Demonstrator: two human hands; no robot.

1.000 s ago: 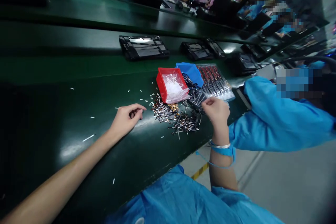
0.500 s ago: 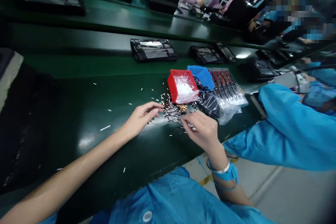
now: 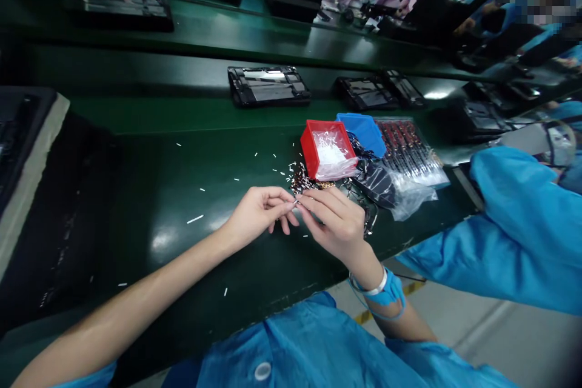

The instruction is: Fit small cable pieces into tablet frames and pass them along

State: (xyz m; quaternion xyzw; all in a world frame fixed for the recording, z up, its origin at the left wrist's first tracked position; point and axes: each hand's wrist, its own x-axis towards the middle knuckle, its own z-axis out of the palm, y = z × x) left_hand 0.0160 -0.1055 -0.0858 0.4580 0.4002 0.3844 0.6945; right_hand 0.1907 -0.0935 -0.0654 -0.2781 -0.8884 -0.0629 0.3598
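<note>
My left hand point(image 3: 260, 213) and my right hand point(image 3: 335, 222) meet fingertip to fingertip just above the dark green bench point(image 3: 191, 182). Both pinch one tiny pale part point(image 3: 295, 200) between thumb and fingers. Right behind them lies a pile of small dark wired parts point(image 3: 304, 179), partly hidden by my right hand. A red bin point(image 3: 311, 152) lined with a clear bag of white bits stands just beyond the pile. Beside it sits a blue bin point(image 3: 365, 131). My right wrist wears a blue strap point(image 3: 386, 292).
Small white bits point(image 3: 195, 219) are scattered over the bench. Clear bags with red and dark parts point(image 3: 409, 151) lie right of the bins. Black trays point(image 3: 268, 85) sit on the belt behind. A person's blue sleeve point(image 3: 518, 218) reaches in at right; other people work across the far bench.
My right hand came left from the bags, over the pile, and now meets my left hand. My left hand lifted off the bench and closed its fingertips on the small part.
</note>
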